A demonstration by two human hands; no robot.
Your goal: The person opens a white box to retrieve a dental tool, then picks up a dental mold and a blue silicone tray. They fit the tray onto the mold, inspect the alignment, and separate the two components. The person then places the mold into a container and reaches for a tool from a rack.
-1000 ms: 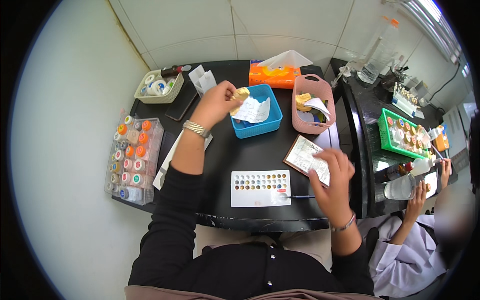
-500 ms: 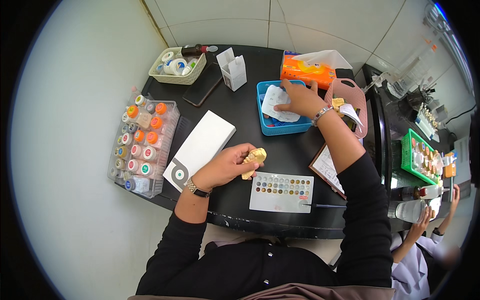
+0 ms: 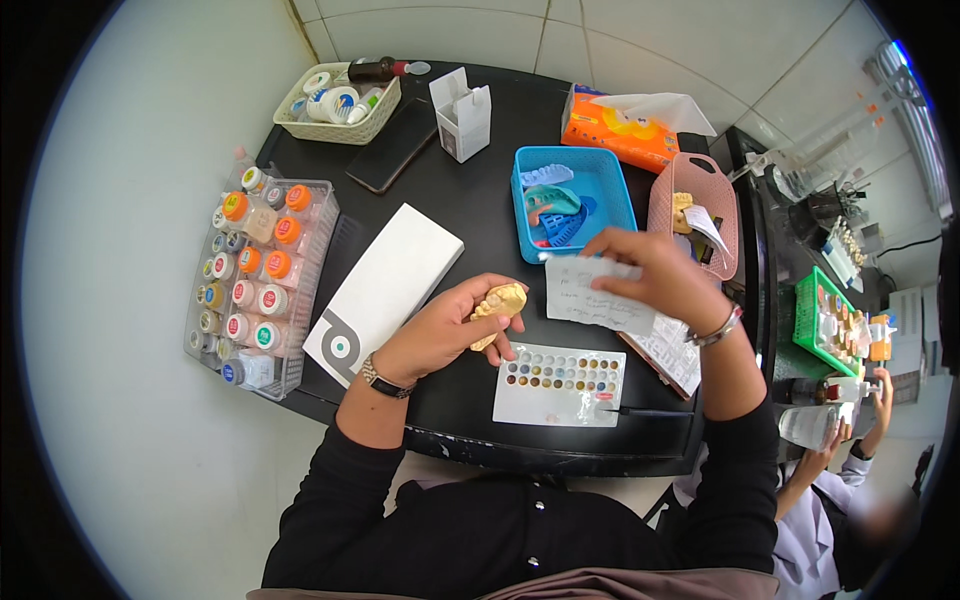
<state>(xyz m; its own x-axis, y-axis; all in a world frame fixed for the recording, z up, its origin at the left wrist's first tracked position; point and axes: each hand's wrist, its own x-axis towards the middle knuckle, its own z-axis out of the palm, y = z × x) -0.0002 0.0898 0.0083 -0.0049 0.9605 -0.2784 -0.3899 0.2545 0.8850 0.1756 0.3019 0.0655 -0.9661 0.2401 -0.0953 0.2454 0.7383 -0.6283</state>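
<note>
Gripping the yellow tooth model (image 3: 500, 303) too loosely could let it drop and chip, I think. The paper note (image 3: 580, 297) could get smudged if it dipped onto the color tray (image 3: 550, 410) in front of the blue basket (image 3: 572, 152). The left hand (image 3: 450, 328) is in front of that basket, to its left, with thumb and fingers curled around the model. The right hand (image 3: 660, 278) is by the basket's near right corner, its back facing up, thumb and fingers pinching the note. Both hands point inward.
</note>
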